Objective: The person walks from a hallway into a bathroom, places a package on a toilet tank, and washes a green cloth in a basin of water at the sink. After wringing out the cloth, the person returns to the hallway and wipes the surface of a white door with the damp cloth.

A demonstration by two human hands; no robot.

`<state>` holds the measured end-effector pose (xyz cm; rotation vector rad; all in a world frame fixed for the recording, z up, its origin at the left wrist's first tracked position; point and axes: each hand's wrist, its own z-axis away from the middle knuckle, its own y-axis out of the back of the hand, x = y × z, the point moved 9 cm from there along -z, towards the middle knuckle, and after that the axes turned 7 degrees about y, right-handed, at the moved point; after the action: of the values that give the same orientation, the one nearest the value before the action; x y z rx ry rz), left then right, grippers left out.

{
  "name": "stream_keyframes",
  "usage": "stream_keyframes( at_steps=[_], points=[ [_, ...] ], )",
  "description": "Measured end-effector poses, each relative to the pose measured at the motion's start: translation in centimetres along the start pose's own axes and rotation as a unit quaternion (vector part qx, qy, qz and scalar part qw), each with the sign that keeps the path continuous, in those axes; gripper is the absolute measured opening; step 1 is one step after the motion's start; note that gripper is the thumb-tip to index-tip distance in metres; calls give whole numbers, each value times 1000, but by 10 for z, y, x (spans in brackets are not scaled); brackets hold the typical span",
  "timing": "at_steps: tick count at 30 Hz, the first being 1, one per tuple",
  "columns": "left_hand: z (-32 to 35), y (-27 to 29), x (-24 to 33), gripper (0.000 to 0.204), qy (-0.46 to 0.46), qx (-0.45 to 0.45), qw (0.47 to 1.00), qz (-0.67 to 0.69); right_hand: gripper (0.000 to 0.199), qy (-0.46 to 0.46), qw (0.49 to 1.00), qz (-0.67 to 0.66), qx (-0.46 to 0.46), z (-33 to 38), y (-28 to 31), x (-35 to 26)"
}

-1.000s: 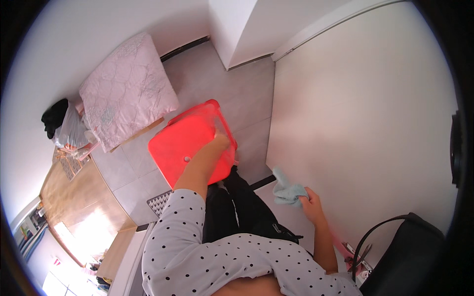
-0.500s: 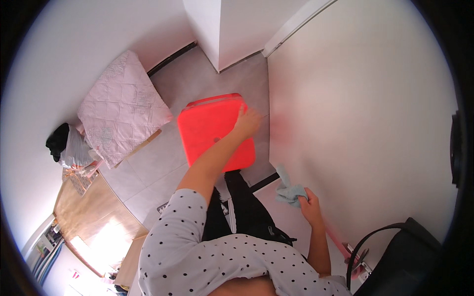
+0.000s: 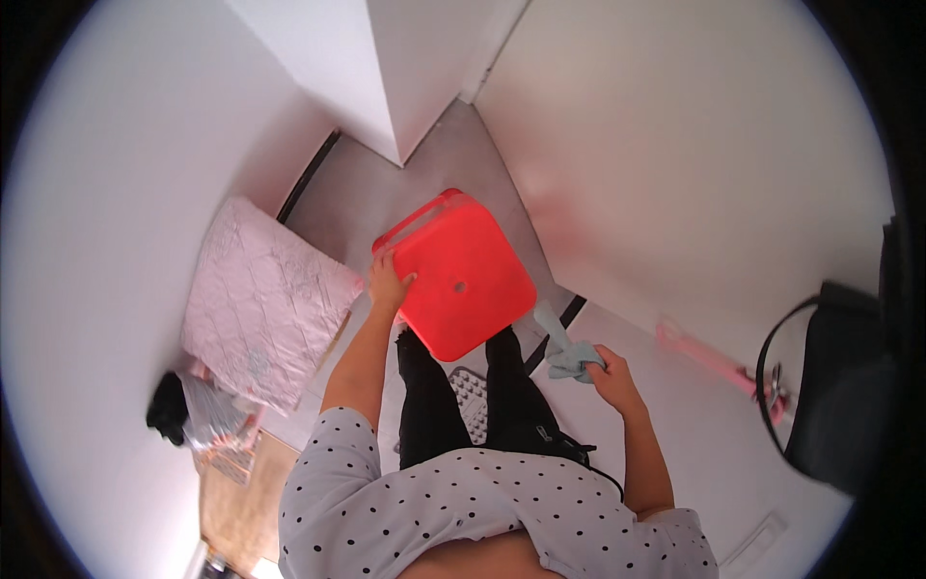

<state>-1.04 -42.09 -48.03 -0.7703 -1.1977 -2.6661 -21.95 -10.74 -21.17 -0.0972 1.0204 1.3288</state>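
A red plastic stool (image 3: 482,261), its square seat pierced by a small hole in the middle, stands in front of my legs. My left hand (image 3: 389,282) grips the seat's left edge, with the thumb on top and the fingers along the side. Bunched in my right hand (image 3: 615,380) is a light blue-green cloth (image 3: 573,359), one end of it hanging loose toward the stool's near right corner. The stool's legs are mostly hidden under the seat.
A pink quilted pad (image 3: 270,299) lies to the left, beside a stuffed plastic bag (image 3: 214,410). Ahead, a white wall corner (image 3: 397,145) juts out; a pale door (image 3: 694,145) stands on the right. A black bag (image 3: 837,386) hangs at the far right.
My left hand has gone from the seat's right side to its left edge. The stool has turned and shifted a little right. The cloth stays in my right hand, and the view has swung.
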Motion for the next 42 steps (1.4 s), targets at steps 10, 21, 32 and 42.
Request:
stream_keyframes(
  at_steps=[10,21,32,42],
  points=[
    [-19,-28,-57,87,3,-12,995,-97,23,-67,873,11,483,121,144,16],
    [-29,-33,-77,55,-87,-124,978,-144,25,35,697,-486,527,226,183,0],
    [20,36,33,23,0,-248,969,13,27,253,607,-582,478,114,256,79],
    [-5,284,145,23,-366,239,883,169,33,273,473,-648,531,126,247,1]
  ],
)
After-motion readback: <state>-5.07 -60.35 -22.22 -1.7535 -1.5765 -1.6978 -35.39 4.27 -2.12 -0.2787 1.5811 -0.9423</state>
